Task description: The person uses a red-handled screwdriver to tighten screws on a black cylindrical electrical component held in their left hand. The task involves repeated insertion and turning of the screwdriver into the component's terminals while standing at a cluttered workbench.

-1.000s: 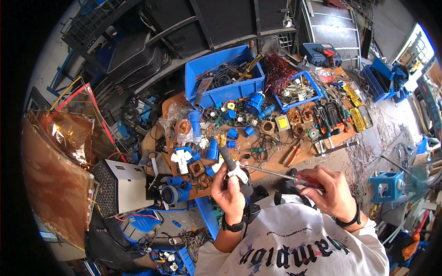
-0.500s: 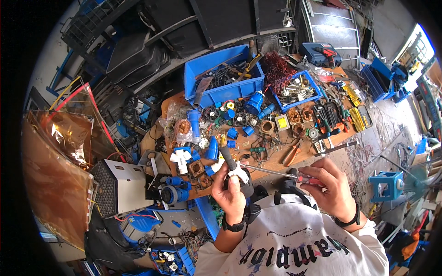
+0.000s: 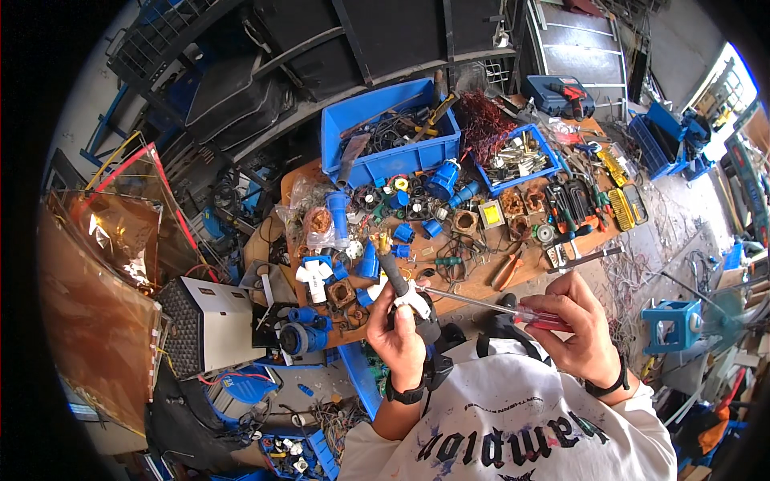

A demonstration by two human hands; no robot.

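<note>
My left hand (image 3: 399, 346) is closed round a white plastic fitting (image 3: 412, 302) joined to a dark rod (image 3: 392, 271) with a brass-coloured end. The rod slants up and left over the table's front edge. A wider black part shows just below the fitting, partly hidden by the hand. In my right hand (image 3: 574, 327) is a screwdriver (image 3: 481, 304), gripped by its clear red handle. Its long shaft points left, and the tip reaches the white fitting; whether it sits in a screw is too small to tell.
The wooden table (image 3: 473, 276) carries blue plastic pipe parts, copper-wound coils, pliers (image 3: 507, 270) and other tools. Behind stand a large blue crate (image 3: 393, 170) of cables and a small blue tray (image 3: 520, 157) of metal pieces. A blue stool (image 3: 672, 325) is on the right.
The dark rod's upper end has shifted slightly left and down. My right hand's fingers have moved a little on the screwdriver handle, while its tip stays at the white fitting.
</note>
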